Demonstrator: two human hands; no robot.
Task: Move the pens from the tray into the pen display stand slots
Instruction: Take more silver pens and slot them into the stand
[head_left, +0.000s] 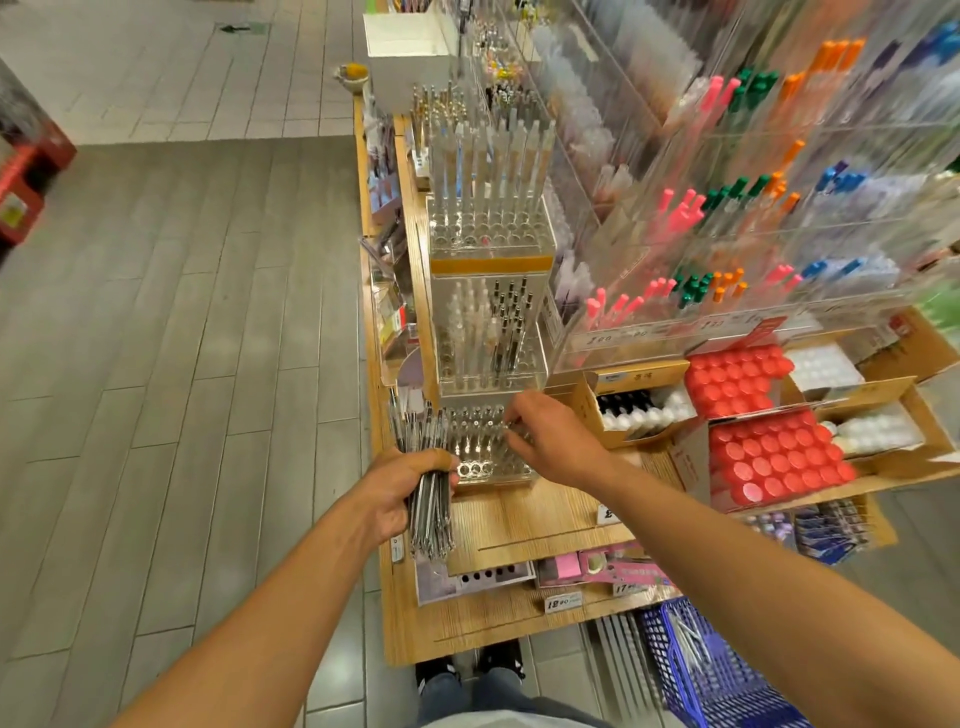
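Observation:
My left hand grips a thick bundle of clear, dark-tipped pens just left of a clear acrylic pen display stand on the wooden shelf. Several pens stand in the stand's far slots; the near row of round holes is open. My right hand reaches over the stand's right side, with its fingertips pinching a pen at the slots. The pen itself is mostly hidden by my fingers.
Taller acrylic stands with pens rise behind the low one. Boxes of red-capped bottles sit to the right, and a large clear rack of coloured pens stands behind them. A blue plastic basket is on the floor at the lower right.

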